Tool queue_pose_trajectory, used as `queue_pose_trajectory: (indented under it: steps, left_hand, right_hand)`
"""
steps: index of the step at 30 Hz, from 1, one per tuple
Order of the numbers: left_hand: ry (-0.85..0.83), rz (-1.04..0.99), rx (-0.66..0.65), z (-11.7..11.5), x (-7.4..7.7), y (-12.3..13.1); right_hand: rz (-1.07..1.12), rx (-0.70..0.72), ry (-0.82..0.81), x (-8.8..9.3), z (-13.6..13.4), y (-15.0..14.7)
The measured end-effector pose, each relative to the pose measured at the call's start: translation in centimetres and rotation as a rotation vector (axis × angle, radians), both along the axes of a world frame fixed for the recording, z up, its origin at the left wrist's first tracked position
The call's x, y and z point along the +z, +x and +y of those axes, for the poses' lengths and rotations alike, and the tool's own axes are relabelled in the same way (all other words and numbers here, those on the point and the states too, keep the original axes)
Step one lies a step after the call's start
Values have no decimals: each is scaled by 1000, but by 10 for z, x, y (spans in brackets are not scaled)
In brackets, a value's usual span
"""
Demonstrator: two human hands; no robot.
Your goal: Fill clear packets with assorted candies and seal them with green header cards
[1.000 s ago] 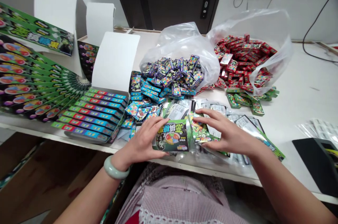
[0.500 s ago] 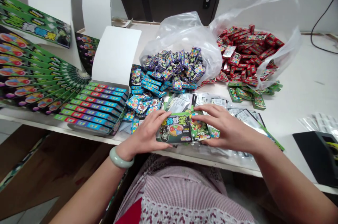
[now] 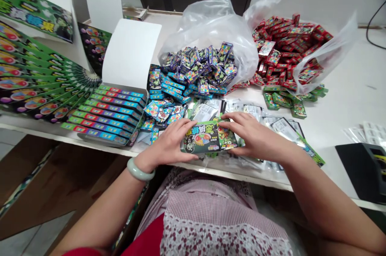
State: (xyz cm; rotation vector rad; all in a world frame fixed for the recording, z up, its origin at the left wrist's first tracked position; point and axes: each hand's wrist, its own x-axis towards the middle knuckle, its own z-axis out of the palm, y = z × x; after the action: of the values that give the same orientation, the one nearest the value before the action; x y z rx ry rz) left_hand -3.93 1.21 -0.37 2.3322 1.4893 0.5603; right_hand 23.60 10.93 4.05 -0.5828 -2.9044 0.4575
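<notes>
My left hand grips the left end of a small green printed box held at the table's near edge. My right hand closes on its right end, fingers over a green packet with cartoon art. Under both hands lies a spread of clear flat packets. A pale green bangle circles my left wrist.
An open white carton holds rows of slim colourful boxes. Green display boxes fan out at left. One plastic bag holds blue and purple small boxes, another red ones. Loose green boxes and a black device sit at right.
Both hands have drawn the green box and packet closer together at the table edge. The camera has tilted downward, so the table contents sit higher in view.
</notes>
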Motion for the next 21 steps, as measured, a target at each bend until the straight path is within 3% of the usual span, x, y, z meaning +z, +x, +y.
queue_pose_trajectory:
  steps: [3,7,12,16,19,21]
  left_hand:
    - [-11,-8,9,2,0,2]
    - [14,-17,37,1,-2,5]
    - [90,15,101,-1,-9,7]
    - [102,23,109,-2,-13,5]
    - [140,30,179,-4,-16,-7]
    - [172,2,236,-5,-20,-17]
  right_hand:
    - [12,-5,-37,-5,2,-2]
    - [165,1,-203,-17,2,-1]
    - [303,-216,-141,-27,-18,-9]
    - [371,-309,-197,-27,-31,-17]
    - [600,-485,-312,-26,-6,-13]
    - [704,-589,-441,-27,34,-7]
